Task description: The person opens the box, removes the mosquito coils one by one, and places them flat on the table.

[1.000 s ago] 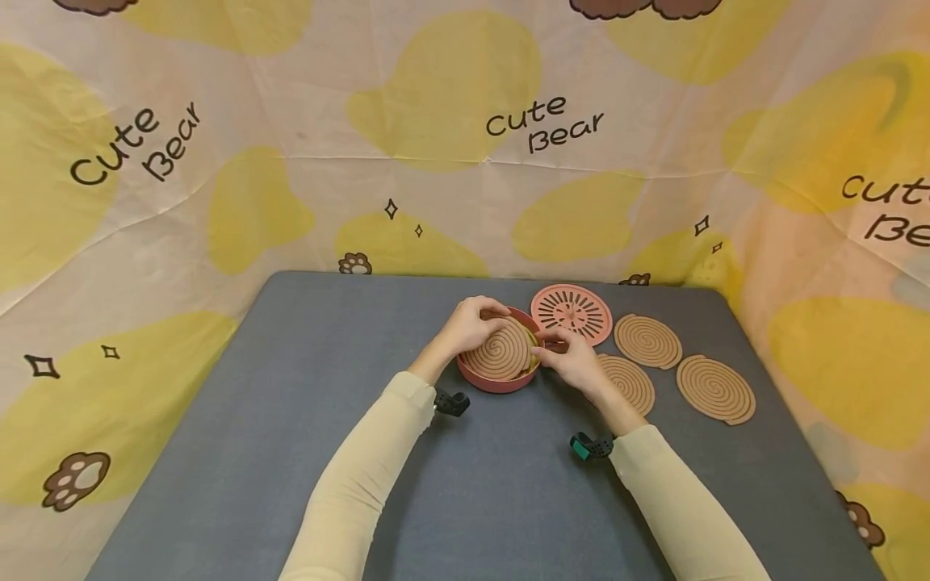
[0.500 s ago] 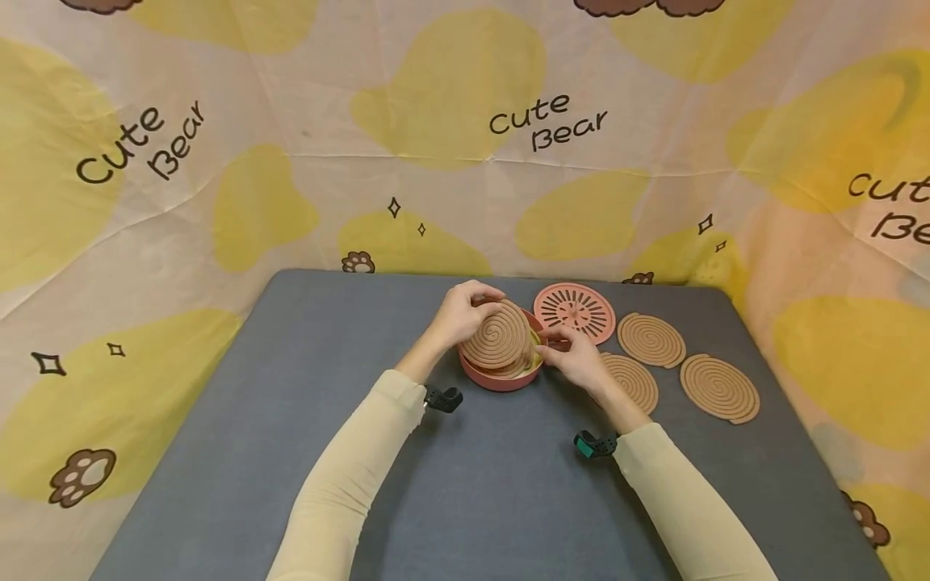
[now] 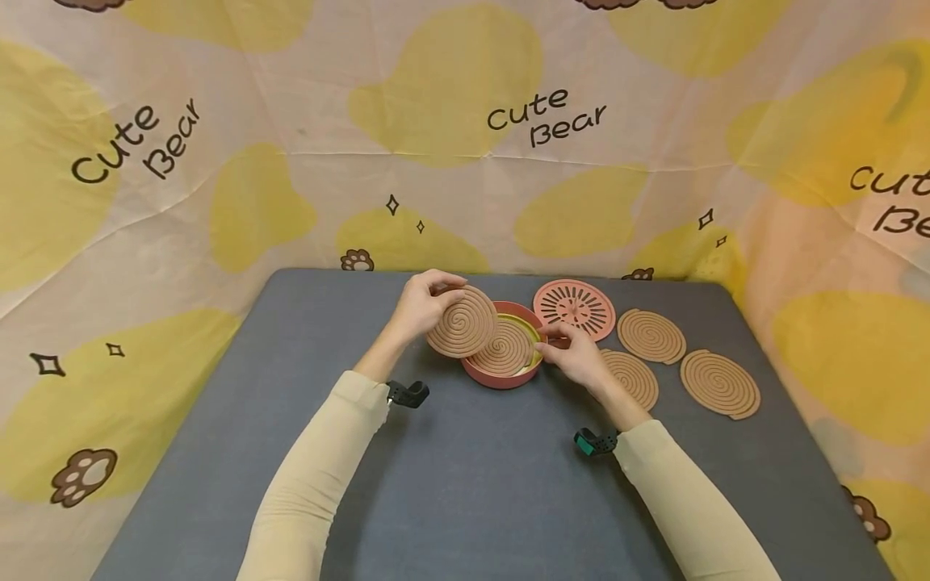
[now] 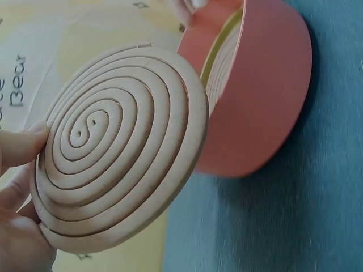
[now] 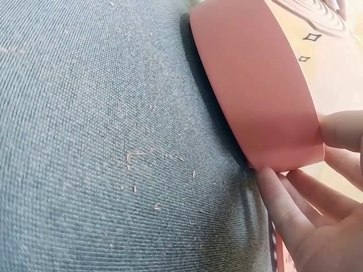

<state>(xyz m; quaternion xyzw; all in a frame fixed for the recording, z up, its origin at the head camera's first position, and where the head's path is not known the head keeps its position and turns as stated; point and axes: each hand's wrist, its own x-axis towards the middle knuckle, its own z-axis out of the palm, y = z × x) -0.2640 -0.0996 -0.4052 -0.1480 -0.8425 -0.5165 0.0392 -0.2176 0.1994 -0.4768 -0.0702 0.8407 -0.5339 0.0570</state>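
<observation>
My left hand [image 3: 424,304] pinches a tan mosquito coil [image 3: 462,324] by its edge, thumb on the near face. The coil is raised and tilted at the left of a round pink box [image 3: 501,382], overlapping its rim in the head view; in the left wrist view the coil [image 4: 122,147] hangs beside the box wall. Another mosquito coil [image 3: 503,349] lies inside the box, next to a yellow-green inner edge [image 3: 525,324]. My right hand [image 3: 577,355] grips the box's right side. In the right wrist view its thumb is at the rim and its fingers against the outer wall [image 5: 261,90].
A pink slotted lid [image 3: 574,311] lies behind the box to the right. Three loose coils lie on the grey table [image 3: 465,484]: one coil [image 3: 651,336] behind, another coil [image 3: 721,384] at far right, and a third coil [image 3: 630,379] partly hidden by my right hand. Patterned cloth surrounds the table.
My left hand has lifted a coil out of the box and moved it up and left, uncovering another coil inside. My right hand has stayed at the box's right side.
</observation>
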